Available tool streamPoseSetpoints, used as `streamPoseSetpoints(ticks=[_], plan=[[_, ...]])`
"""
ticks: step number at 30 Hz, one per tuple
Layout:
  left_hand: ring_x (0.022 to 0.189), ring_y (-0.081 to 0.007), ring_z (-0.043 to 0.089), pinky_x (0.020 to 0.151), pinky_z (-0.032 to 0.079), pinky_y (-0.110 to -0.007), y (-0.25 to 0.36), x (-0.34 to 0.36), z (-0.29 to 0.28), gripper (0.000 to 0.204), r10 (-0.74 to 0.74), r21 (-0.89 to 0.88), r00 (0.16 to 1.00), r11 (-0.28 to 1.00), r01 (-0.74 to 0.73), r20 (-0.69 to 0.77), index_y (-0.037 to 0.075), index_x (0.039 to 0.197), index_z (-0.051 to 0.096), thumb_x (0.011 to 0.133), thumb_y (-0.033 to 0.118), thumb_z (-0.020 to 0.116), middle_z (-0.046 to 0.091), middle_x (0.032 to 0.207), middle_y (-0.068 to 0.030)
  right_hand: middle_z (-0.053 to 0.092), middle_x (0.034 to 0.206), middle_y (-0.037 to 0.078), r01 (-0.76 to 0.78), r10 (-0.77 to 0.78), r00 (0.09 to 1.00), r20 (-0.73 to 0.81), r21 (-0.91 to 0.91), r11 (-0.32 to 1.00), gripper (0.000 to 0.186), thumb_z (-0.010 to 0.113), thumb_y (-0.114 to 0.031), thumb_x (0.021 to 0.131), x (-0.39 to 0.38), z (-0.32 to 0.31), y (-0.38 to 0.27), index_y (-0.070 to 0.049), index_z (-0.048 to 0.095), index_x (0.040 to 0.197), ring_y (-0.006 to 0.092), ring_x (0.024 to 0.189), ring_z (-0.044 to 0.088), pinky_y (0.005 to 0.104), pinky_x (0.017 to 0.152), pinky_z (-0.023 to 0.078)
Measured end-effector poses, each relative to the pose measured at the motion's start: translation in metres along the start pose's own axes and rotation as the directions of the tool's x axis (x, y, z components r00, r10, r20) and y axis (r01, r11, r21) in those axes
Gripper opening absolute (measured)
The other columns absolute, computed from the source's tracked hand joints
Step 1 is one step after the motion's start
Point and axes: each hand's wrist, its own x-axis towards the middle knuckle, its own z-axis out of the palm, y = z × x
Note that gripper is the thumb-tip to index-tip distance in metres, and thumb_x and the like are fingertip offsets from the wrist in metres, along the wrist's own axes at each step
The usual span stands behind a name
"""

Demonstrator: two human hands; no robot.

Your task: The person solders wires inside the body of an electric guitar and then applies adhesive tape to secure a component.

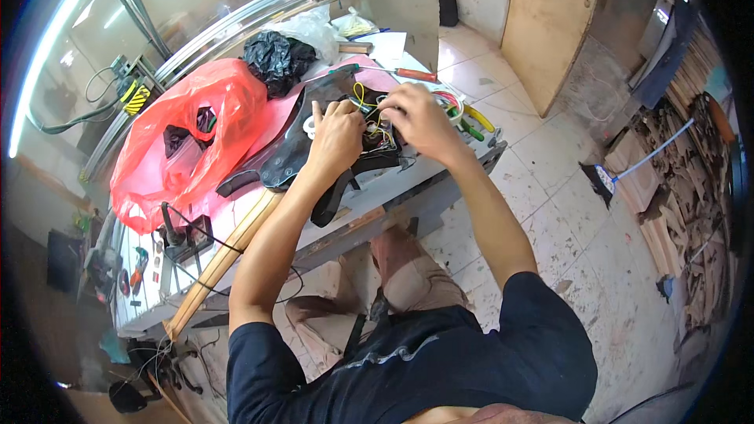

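Note:
A dark plastic device [287,153] lies on the cluttered bench, with exposed wiring and electronics [381,141] at its right. My left hand [336,129] is over its middle, beside a white round part [309,126], fingers curled at the yellow and blue wires [360,96]. My right hand [414,116] is just right of it, fingertips pinched at the wiring; what they hold is too small to make out. A red-handled screwdriver [416,74] lies behind my hands, and yellow-handled pliers [477,118] sit to the right.
A red plastic bag [236,98] and a black bag [276,55] sit at the bench's back left. A wooden bar [204,289] and a soldering-iron stand with cables [184,237] are at the near left. A broom [603,184] stands by stacked wood scraps at the right, near a door [542,23].

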Motion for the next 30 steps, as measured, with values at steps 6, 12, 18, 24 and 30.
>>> streamPoseSetpoints(ticks=[6,12,18,24,30], plan=[[0.106,-0.0321,0.058,0.096,0.038,-0.050,0.003,0.005,-0.007,0.013,-0.009,-0.085,0.998,0.996,0.004,-0.063,0.009,0.087,0.082,0.083,0.020,0.079,0.064,0.107,-0.0095,0.073,0.086,0.014,-0.530,0.391,0.759,-0.521,-0.145,0.836,0.016,0.070,-0.017,0.095,-0.043,-0.076,0.040,-0.001,0.073,0.098,0.0317,0.079,0.071,0.0417,0.076,0.055],[0.110,-0.0355,0.060,0.110,0.035,-0.063,0.000,0.004,-0.006,0.013,-0.053,-0.139,0.998,0.989,0.051,-0.013,0.007,0.089,0.081,0.083,0.018,0.079,0.064,0.106,-0.0116,0.076,0.091,0.019,-0.643,0.568,0.752,-0.335,-0.184,0.744,0.024,0.070,-0.024,0.094,-0.043,-0.081,0.053,-0.001,0.076,0.094,0.0343,0.087,0.074,0.0433,0.080,0.056],[0.109,-0.0349,0.063,0.117,0.031,-0.066,-0.001,0.004,-0.006,0.013,-0.120,-0.300,0.992,0.946,0.122,0.025,0.007,0.092,0.080,0.087,0.017,0.075,0.065,0.105,-0.0126,0.076,0.090,0.020,-0.641,0.617,0.765,-0.185,-0.322,0.697,0.026,0.071,-0.029,0.089,-0.032,-0.078,0.079,-0.004,0.079,0.090,0.0374,0.088,0.074,0.0449,0.084,0.057],[0.104,-0.0342,0.064,0.098,0.049,-0.043,-0.012,-0.001,-0.006,0.014,-0.087,-0.313,0.996,0.947,0.072,-0.035,0.008,0.093,0.082,0.084,0.018,0.078,0.066,0.105,-0.0164,0.076,0.090,0.019,-0.606,0.591,0.789,-0.170,-0.378,0.700,0.023,0.068,-0.025,0.089,-0.030,-0.073,0.079,-0.005,0.078,0.090,0.0380,0.088,0.074,0.0459,0.083,0.057],[0.111,-0.0346,0.065,0.103,0.048,-0.045,-0.003,-0.001,-0.013,0.016,-0.091,-0.397,0.994,0.916,0.059,-0.063,0.012,0.098,0.082,0.084,0.011,0.076,0.065,0.119,-0.0174,0.075,0.087,0.020,-0.507,0.466,0.860,-0.207,-0.452,0.734,0.022,0.063,-0.023,0.096,-0.033,-0.071,0.079,-0.003,0.072,0.093,0.0397,0.085,0.073,0.0505,0.079,0.055]])
